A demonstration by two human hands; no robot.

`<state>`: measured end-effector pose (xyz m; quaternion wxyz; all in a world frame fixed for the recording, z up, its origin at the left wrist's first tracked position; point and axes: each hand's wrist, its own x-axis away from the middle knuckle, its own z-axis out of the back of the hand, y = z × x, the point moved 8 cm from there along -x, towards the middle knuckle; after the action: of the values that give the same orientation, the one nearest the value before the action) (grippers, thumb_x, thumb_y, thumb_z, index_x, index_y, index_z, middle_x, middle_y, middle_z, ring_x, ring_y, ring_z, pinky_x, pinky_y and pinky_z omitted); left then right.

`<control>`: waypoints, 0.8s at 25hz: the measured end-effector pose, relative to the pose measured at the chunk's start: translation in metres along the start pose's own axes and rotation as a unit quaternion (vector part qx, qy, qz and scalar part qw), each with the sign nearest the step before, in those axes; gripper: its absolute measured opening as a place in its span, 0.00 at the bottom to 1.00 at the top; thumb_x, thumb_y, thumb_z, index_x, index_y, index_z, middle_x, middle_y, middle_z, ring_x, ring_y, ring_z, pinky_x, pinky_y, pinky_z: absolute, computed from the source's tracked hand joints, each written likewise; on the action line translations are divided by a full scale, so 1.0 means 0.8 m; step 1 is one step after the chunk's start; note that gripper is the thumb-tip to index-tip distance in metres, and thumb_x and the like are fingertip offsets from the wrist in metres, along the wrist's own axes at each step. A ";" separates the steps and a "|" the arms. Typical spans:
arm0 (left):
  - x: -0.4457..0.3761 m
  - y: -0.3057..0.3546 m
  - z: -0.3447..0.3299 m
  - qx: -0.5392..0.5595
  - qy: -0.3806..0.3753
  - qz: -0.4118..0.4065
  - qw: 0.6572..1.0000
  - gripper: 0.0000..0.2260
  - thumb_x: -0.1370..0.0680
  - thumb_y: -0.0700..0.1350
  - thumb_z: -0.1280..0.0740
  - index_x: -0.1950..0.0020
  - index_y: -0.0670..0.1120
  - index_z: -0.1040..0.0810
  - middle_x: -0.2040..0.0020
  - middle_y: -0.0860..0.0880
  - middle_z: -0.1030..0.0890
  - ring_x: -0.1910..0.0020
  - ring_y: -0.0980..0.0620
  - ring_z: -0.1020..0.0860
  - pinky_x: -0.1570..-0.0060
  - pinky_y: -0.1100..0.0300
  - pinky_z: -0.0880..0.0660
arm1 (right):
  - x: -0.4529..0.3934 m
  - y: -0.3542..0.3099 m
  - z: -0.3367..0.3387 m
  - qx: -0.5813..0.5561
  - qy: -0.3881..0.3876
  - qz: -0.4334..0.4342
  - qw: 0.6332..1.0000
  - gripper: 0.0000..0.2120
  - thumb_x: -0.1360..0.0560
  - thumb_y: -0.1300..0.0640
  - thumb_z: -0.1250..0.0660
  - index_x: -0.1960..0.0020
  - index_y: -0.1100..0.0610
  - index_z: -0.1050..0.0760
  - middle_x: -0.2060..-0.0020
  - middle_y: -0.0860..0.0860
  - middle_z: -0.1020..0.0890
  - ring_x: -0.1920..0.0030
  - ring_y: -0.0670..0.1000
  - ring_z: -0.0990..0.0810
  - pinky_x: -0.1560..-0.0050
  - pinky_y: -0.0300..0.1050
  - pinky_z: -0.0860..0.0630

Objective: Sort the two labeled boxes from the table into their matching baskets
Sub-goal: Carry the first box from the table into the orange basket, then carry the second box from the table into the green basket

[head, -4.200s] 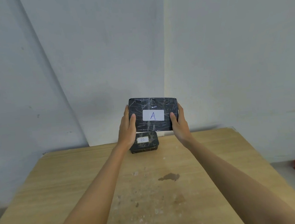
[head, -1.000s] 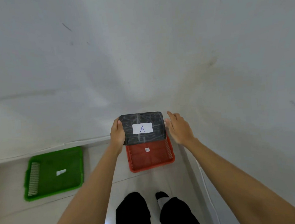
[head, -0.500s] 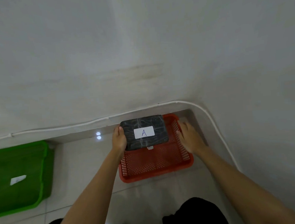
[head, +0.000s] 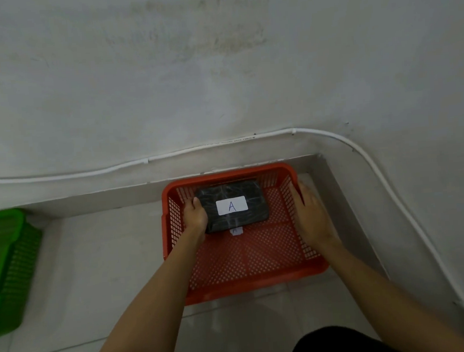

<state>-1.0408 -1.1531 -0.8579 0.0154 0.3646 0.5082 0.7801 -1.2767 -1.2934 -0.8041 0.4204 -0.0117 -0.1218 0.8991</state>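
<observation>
A black box with a white label marked A (head: pixel 236 204) lies inside the red basket (head: pixel 261 282), toward its far side. My left hand (head: pixel 196 215) is curled around the box's left end. My right hand (head: pixel 310 215) hovers at the basket's right wall with fingers apart, holding nothing. A small white tag (head: pixel 236 231) on the basket floor peeks out from under the box. The box marked B and the table are out of view.
A green basket (head: pixel 2 266) stands on the tiled floor at the left edge. The red basket sits in a corner against a low ledge. A white cable (head: pixel 146 161) runs along the wall and down the right side. My dark-clothed knees fill the bottom edge.
The box has gone down from just above the red basket into it. My right hand has come off the box and moved to the basket's right wall. The view dropped closer to the floor.
</observation>
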 end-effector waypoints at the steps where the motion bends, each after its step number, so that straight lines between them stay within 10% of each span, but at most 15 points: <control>1: 0.000 -0.002 -0.007 -0.003 0.001 0.013 1.000 0.18 0.17 0.46 0.50 0.29 0.41 0.33 0.33 0.38 0.27 0.35 0.40 0.27 0.36 0.52 0.30 | 0.000 0.001 -0.001 -0.001 -0.002 -0.003 1.000 0.28 0.19 0.61 0.44 0.22 0.61 0.52 0.22 0.60 0.46 0.23 0.58 0.44 0.24 0.53 0.40; 20: 0.070 0.112 0.048 -0.185 0.041 -0.108 0.976 0.16 0.18 0.41 0.47 0.38 0.33 0.27 0.39 0.34 0.23 0.38 0.37 0.25 0.39 0.51 0.31 | 0.015 -0.026 0.101 -0.016 -0.069 -0.082 0.994 0.25 0.18 0.54 0.50 0.22 0.56 0.51 0.22 0.57 0.46 0.22 0.56 0.48 0.23 0.60 0.49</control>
<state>-1.0285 -1.1441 -0.7460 0.1458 0.2662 0.3921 0.8684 -1.2788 -1.2882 -0.7200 0.4830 0.0533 -0.1655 0.8582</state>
